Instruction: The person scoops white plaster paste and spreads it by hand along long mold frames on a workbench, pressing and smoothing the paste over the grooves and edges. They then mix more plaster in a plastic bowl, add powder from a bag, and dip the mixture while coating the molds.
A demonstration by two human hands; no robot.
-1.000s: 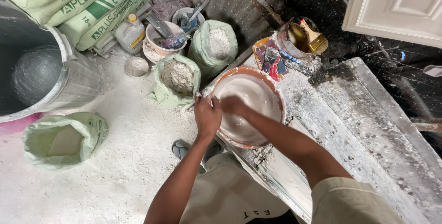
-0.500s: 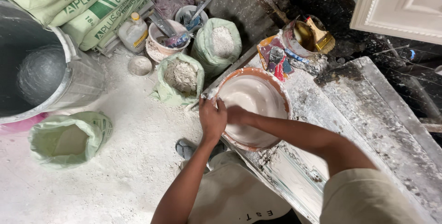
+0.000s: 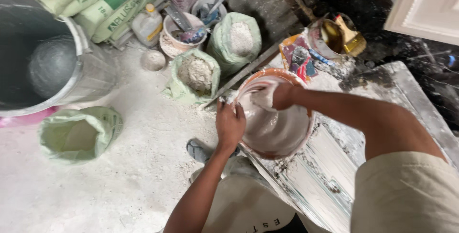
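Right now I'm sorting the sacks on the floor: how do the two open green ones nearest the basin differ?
The nearer green sack holds lumpy greyish-tan powder and sags with its rim rolled low; the farther green sack holds finer, whiter powder and stands taller and fuller. The nearer one lies closer to the left hand on the basin's rim. Both are open, pale green and dusted white.

Bright, even overhead light on the white floor (top-right corner dim); slight motion blur.

A grey drum (image 3: 43,65) occupies the upper left, open green sacks (image 3: 76,135) of powder stand left and centre, and a brush (image 3: 346,34) rests in a tin at upper right.
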